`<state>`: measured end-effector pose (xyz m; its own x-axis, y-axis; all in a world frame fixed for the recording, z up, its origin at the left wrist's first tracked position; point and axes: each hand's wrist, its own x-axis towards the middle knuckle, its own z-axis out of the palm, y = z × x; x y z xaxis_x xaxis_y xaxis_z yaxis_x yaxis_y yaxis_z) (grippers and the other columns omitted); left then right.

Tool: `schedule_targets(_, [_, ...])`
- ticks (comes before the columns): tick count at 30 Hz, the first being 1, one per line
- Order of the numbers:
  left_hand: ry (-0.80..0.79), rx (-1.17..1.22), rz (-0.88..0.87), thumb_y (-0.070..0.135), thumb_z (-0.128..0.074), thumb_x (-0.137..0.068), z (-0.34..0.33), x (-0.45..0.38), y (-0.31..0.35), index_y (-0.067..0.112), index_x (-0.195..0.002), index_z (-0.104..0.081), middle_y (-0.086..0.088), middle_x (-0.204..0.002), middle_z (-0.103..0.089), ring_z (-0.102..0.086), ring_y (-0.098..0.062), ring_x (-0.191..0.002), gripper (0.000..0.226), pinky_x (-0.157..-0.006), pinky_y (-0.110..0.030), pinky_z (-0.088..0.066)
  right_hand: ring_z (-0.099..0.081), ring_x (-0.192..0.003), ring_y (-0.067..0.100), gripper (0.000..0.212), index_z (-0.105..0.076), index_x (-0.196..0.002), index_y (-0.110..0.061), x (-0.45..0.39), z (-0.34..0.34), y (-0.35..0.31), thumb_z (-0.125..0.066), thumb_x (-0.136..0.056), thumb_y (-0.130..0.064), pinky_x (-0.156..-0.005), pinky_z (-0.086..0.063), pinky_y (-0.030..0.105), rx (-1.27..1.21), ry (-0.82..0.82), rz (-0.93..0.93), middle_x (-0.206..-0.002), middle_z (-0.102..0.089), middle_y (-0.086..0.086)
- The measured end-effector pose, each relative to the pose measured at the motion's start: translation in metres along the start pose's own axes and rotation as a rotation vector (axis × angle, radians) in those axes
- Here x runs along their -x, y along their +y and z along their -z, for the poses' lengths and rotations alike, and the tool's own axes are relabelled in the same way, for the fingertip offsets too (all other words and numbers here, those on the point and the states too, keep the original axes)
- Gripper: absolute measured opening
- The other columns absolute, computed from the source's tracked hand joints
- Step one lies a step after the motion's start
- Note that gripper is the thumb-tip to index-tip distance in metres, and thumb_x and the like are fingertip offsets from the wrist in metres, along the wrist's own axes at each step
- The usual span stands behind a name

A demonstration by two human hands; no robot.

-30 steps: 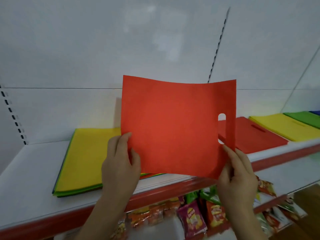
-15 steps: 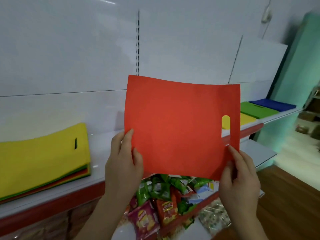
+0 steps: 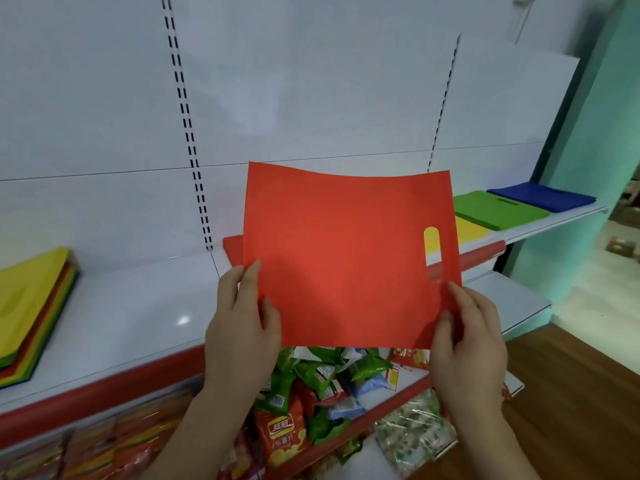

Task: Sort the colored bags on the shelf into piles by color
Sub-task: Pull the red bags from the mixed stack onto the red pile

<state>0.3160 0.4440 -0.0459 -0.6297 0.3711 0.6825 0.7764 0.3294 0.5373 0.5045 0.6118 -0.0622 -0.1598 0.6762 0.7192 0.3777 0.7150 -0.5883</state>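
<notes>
I hold a flat red bag (image 3: pixel 339 251) upright in front of the white shelf (image 3: pixel 138 313). My left hand (image 3: pixel 242 327) pinches its lower left corner and my right hand (image 3: pixel 467 341) pinches its lower right corner, below the handle slot. A mixed stack topped by a yellow bag (image 3: pixel 31 299) lies at the shelf's far left. Behind the held bag a corner of the red pile (image 3: pixel 232 249) shows. To the right lie a yellow pile (image 3: pixel 469 229), a green pile (image 3: pixel 495 211) and a blue pile (image 3: pixel 540 199).
A white slotted back panel (image 3: pixel 311 98) rises behind the shelf. Snack packets (image 3: pixel 322 382) fill the lower shelf under my hands. At the right stand a teal wall (image 3: pixel 595 168) and a wooden floor (image 3: pixel 571 393).
My view has swung to the right along the shelf; the mixed stack slid to the left edge and the green and blue piles came closer. Both hands keep the same hold on the red bag.
</notes>
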Motion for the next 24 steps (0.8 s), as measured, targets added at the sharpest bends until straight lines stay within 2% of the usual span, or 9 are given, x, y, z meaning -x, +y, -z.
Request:
schedule_targets(4, [0.037,-0.026,0.062,0.012,-0.055,-0.094,-0.026,-0.025,-0.008,0.01,-0.143,-0.045,-0.005,-0.141,-0.04,-0.029,0.011,-0.087,0.05,-0.071,-0.025,-0.041,-0.038,-0.11,-0.005,0.04,-0.053,-0.136,-0.011,-0.037,-0.033,0.014,-0.051,-0.096,-0.008,-0.089,-0.038,0.021,-0.001,-0.03,0.023,-0.131,-0.05,0.0])
schedule_targets(8, [0.06,-0.069,0.148,0.014,-0.053,-0.094,-0.05,-0.057,-0.018,0.011,-0.143,-0.044,0.0,-0.143,-0.035,-0.039,0.003,-0.083,0.05,-0.072,-0.026,-0.04,-0.036,-0.105,-0.01,0.039,-0.054,-0.135,-0.011,-0.077,-0.071,0.026,-0.051,-0.096,-0.009,-0.087,-0.03,0.004,0.005,-0.094,0.099,-0.131,-0.051,-0.001])
schedule_targets(9, [0.054,-0.086,0.164,0.015,-0.053,-0.094,-0.055,-0.064,-0.022,0.012,-0.143,-0.044,0.0,-0.143,-0.034,-0.042,-0.001,-0.083,0.05,-0.072,-0.026,-0.04,-0.037,-0.104,-0.009,0.039,-0.054,-0.134,-0.011,-0.086,-0.08,0.029,-0.051,-0.096,-0.009,-0.086,-0.031,0.005,-0.001,-0.117,0.109,-0.13,-0.051,-0.001])
schedule_targets(12, [0.021,-0.149,0.202,0.017,-0.054,-0.094,-0.07,-0.079,-0.03,0.012,-0.144,-0.043,-0.001,-0.146,-0.033,-0.05,-0.01,-0.089,0.051,-0.076,-0.028,-0.042,-0.042,-0.104,-0.003,0.037,-0.055,-0.133,-0.01,-0.106,-0.107,0.037,-0.05,-0.096,-0.008,-0.089,-0.039,0.021,-0.029,-0.159,0.11,-0.13,-0.052,0.0])
schedule_targets(16, [-0.038,-0.252,0.273,0.02,-0.053,-0.094,-0.087,-0.087,-0.038,0.011,-0.142,-0.045,-0.004,-0.145,-0.037,-0.058,-0.022,-0.107,0.05,-0.084,-0.035,-0.047,-0.044,-0.103,-0.001,0.037,-0.056,-0.132,-0.008,-0.122,-0.136,0.049,-0.05,-0.096,-0.007,-0.09,-0.037,0.019,-0.048,-0.223,0.126,-0.128,-0.053,0.001])
schedule_targets(18, [-0.059,-0.313,0.302,0.022,-0.053,-0.094,-0.093,-0.09,-0.04,0.01,-0.141,-0.047,-0.006,-0.144,-0.04,-0.057,-0.025,-0.111,0.049,-0.089,-0.038,-0.048,-0.051,-0.105,0.008,0.036,-0.057,-0.131,-0.007,-0.131,-0.148,0.056,-0.051,-0.095,-0.007,-0.089,-0.037,0.02,-0.042,-0.271,0.138,-0.127,-0.055,0.003])
schedule_targets(24, [-0.118,-0.547,0.367,0.025,-0.061,-0.088,-0.108,-0.091,-0.048,0.005,-0.13,-0.057,-0.014,-0.131,-0.053,-0.055,-0.037,-0.111,0.047,-0.087,-0.047,-0.047,-0.057,-0.111,0.025,0.035,-0.061,-0.127,-0.006,-0.158,-0.177,0.079,-0.055,-0.092,-0.01,-0.093,-0.045,0.031,-0.009,-0.488,0.192,-0.123,-0.06,0.005])
